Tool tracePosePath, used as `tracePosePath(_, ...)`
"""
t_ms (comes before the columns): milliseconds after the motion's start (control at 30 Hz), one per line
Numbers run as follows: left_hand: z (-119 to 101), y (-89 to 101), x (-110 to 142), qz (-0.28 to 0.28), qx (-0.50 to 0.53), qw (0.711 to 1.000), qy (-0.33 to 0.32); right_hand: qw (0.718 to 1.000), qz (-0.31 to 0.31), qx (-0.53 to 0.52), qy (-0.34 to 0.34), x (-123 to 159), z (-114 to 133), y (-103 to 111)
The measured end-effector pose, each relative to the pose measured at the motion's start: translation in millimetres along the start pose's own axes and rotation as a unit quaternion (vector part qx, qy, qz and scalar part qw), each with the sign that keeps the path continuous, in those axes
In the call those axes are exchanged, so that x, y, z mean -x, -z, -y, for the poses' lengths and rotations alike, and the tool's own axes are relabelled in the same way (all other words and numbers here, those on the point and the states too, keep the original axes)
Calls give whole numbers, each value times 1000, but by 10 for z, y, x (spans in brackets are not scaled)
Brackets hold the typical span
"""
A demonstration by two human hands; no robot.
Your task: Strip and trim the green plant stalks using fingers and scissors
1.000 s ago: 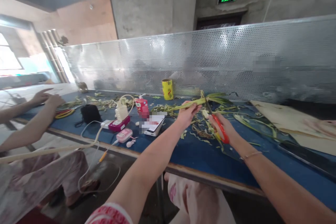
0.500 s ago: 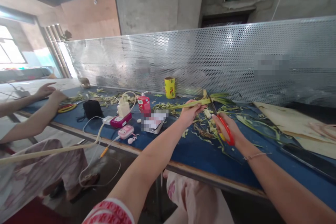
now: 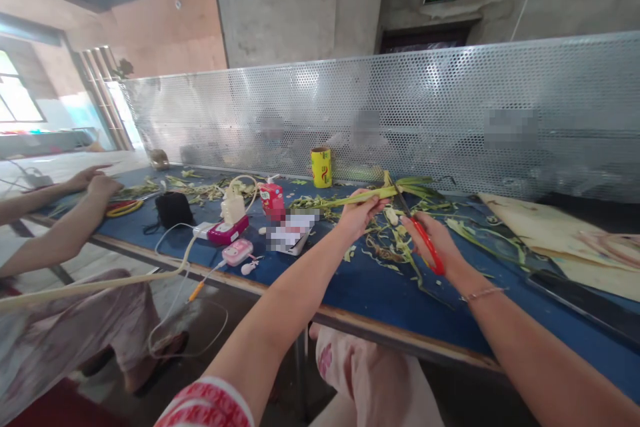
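Note:
My left hand [image 3: 361, 215] is closed round a pale green plant stalk [image 3: 345, 199], which lies roughly level above the table. In my right hand [image 3: 436, 243] is a pair of scissors with red handles [image 3: 427, 245], fingers wrapped through them. The dark blades [image 3: 401, 199] point up and away and meet the stalk just right of my left hand. Whether they have cut into it I cannot tell. Below both hands lies a loose scatter of leafy trimmings [image 3: 393, 250]. Longer green leaves [image 3: 417, 188] show behind the blades.
A yellow tin-like cylinder [image 3: 321, 168], red drink carton [image 3: 273, 200], power strip [image 3: 227, 231], pink case [image 3: 237, 252] and black pouch [image 3: 173, 210] stand on the blue table [image 3: 370, 303]. Cardboard [image 3: 530, 230] and a dark phone-like slab [image 3: 583, 303] lie right. Another person's hands [image 3: 100, 181] work at left.
The scissors' handles have drawn closer together in my right hand. My left hand keeps its hold on the stalk. The view has shifted slightly.

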State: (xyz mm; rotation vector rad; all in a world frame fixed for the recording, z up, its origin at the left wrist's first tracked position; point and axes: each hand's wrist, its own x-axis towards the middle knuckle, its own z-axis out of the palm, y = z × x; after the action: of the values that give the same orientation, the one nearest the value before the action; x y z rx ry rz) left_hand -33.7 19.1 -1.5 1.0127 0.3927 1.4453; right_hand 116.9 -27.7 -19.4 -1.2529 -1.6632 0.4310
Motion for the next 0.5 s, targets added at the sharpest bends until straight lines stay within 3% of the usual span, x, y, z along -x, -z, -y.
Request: tracePosePath(500, 1, 33, -122, 2, -46, 999, -15, 998, 19, -56, 12, -162, -287, -133)
